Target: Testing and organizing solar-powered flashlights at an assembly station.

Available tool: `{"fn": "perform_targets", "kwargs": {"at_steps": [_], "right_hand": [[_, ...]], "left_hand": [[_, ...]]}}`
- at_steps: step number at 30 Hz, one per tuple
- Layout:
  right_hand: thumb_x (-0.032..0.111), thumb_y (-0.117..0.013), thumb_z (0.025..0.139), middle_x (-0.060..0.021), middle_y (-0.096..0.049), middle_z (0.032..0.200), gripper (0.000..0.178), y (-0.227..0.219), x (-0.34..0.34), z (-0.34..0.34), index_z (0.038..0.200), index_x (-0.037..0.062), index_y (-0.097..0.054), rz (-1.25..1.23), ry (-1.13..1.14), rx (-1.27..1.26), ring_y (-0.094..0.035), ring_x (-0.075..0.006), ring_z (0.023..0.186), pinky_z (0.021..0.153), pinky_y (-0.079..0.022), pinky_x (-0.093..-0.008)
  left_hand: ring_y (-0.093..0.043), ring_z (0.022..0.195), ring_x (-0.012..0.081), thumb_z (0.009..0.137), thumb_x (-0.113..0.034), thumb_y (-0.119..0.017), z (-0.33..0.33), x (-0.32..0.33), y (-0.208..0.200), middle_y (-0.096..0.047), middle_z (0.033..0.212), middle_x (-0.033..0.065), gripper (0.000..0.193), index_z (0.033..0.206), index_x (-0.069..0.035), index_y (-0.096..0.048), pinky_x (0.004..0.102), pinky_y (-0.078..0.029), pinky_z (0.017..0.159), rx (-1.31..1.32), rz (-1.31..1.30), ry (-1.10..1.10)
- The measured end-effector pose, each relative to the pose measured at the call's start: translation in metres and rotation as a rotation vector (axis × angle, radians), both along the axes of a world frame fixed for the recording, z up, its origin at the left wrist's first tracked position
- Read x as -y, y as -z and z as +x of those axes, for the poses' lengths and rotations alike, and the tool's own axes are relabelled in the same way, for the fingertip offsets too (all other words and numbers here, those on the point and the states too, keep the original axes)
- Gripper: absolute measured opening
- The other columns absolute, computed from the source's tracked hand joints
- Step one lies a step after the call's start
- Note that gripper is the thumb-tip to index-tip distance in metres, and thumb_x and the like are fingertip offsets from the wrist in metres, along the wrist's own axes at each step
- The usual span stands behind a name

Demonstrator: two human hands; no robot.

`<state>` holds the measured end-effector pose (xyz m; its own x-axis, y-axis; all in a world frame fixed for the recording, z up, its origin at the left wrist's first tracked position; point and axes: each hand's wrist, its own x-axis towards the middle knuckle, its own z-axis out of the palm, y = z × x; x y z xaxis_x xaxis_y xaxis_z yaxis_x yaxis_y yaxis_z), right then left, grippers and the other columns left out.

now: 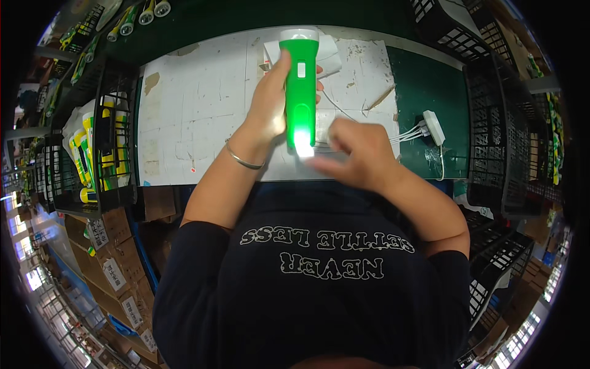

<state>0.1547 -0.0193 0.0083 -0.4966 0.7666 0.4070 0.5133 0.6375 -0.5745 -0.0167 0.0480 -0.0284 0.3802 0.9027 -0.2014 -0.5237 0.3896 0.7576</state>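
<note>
A green flashlight (301, 86) with a white head and a white switch stands out over the worktable, its head toward the far side. My left hand (270, 98) is wrapped round its body, fingertips showing on the right side. At the flashlight's near end a bright white light (304, 144) glows, lighting part of my left wrist. My right hand (362, 154) is just right of that end, slightly blurred, its thumb and a bent finger apart and nothing visible between them. Whether it touches the flashlight is hard to make out.
White sheeting (190, 111) covers much of the green table. A white power strip (433, 128) with several cables lies at the right. Black crates (117, 197) flank both sides, the left one holding yellow-green flashlights (86, 147). Cardboard boxes (114, 246) stand at lower left.
</note>
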Motion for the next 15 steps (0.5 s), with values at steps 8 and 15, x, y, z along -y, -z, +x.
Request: {"fn": "perform_targets", "kwargs": {"at_steps": [8, 15], "right_hand": [[0.013, -0.071, 0.076, 0.0023, -0.036, 0.057, 0.038, 0.019, -0.045, 0.014, 0.062, 0.0067, -0.036, -0.179, 0.189, -0.347, -0.032, -0.0059, 0.054, 0.048, -0.028, -0.0234], [0.031, -0.076, 0.068, -0.0044, -0.058, 0.076, 0.057, -0.027, -0.066, 0.032, 0.115, 0.011, -0.052, -0.591, -0.03, -0.043, -0.051, -0.0097, 0.069, 0.061, -0.041, -0.0232]], "left_hand": [[-0.058, 0.074, 0.0137, 0.087, -0.026, -0.059, 0.003, 0.02, -0.016, -0.057, 0.099, 0.0105, 0.04, 0.114, 0.0, -0.043, 0.0265, -0.05, 0.061, -0.272, 0.077, 0.028], [-0.055, 0.102, 0.029, 0.078, -0.019, -0.064, -0.005, 0.032, -0.031, -0.056, 0.11, 0.0165, 0.055, 0.125, -0.001, -0.04, 0.0363, -0.045, 0.086, -0.978, 0.733, 0.196]]}}
